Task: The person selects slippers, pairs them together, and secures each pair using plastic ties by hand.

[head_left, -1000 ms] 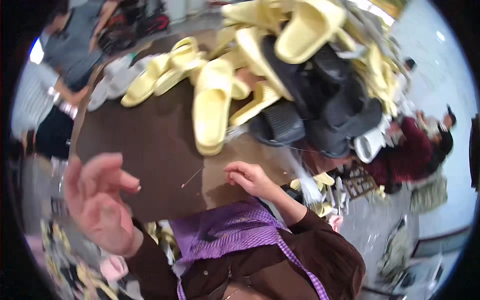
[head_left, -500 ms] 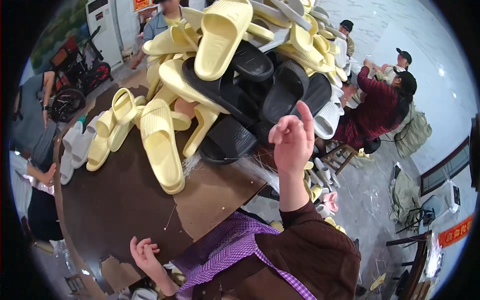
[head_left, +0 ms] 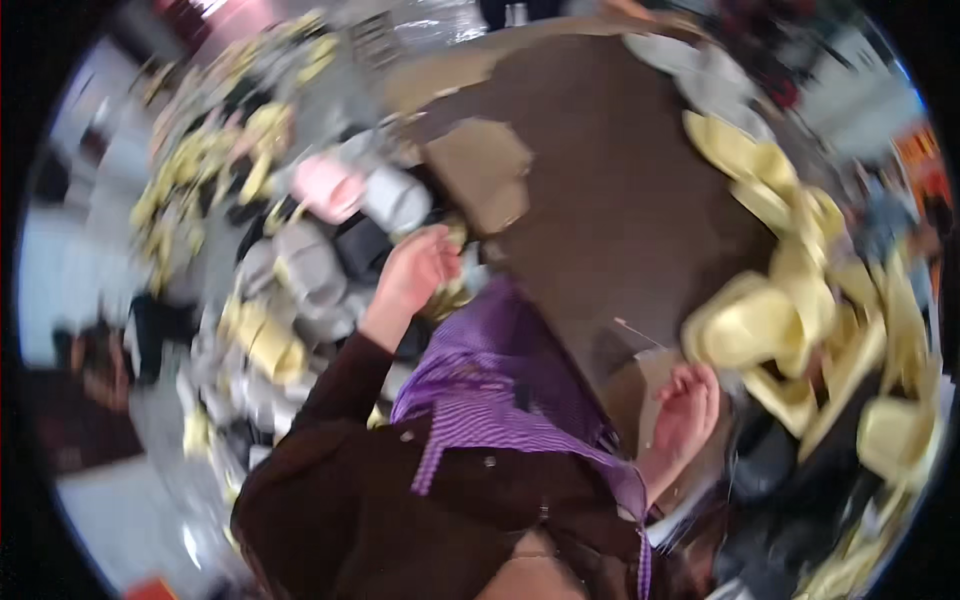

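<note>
The picture is smeared by a fast turn. My left hand point(head_left: 425, 268) is raised at the table's near left edge, its fingers loosely bent and nothing visible in them. Close to it, a pink slipper point(head_left: 328, 188) and a light grey slipper point(head_left: 397, 199) lie among others beside the table. My right hand point(head_left: 685, 415) hovers over the table's near side, palm up, fingers half curled and empty. A pale yellow slide slipper point(head_left: 745, 322) lies just beyond it, at the edge of a heap of yellow and black slippers.
The brown table point(head_left: 620, 190) carries a torn cardboard piece point(head_left: 485, 170) on its left. White slippers point(head_left: 700, 75) stand at its far right. More slippers point(head_left: 200, 185) are spread over the floor at left. A purple checked apron point(head_left: 500, 370) hangs against the table edge.
My view has swung to the left, so the slipper heap now sits at the right and the floor slippers show. My right hand has come down from in front of the heap.
</note>
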`<state>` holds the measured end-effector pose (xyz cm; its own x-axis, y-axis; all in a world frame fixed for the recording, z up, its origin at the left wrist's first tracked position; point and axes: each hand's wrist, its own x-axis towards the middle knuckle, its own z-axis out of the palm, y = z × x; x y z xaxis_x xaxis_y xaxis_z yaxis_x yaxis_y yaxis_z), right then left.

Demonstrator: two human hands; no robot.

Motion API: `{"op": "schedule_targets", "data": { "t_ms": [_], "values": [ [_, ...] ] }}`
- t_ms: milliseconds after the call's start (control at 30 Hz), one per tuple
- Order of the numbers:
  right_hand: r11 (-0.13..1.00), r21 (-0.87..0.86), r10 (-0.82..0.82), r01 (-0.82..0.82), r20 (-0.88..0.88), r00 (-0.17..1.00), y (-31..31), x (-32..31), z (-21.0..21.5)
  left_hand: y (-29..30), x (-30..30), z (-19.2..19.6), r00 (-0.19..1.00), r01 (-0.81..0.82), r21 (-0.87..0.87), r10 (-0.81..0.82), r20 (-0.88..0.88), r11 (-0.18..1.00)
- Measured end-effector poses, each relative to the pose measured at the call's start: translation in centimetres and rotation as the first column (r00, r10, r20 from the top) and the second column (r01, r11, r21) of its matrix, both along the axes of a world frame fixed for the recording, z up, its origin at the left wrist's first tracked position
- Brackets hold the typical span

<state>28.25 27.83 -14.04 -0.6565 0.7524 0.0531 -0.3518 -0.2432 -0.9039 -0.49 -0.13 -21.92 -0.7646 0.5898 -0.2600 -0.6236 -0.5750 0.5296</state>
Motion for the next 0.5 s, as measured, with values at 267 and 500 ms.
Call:
{"op": "schedule_targets", "data": {
  "t_ms": [267, 500],
  "values": [
    [0.956, -0.050, 0.292, -0.290, 0.063, 0.954, -1.1, -2.7, -1.4, -19.1, 0.8, -11.2, 0.652, -0.682, -0.696, 0.243, -0.718, -0.224],
    [0.927, -0.069, 0.369, -0.368, 0.009, 0.929, -2.1, -5.0, -1.1, -24.9, -0.8, -14.5, 0.778, -0.402, -0.893, 0.439, -0.451, -0.205]
  ]
}}
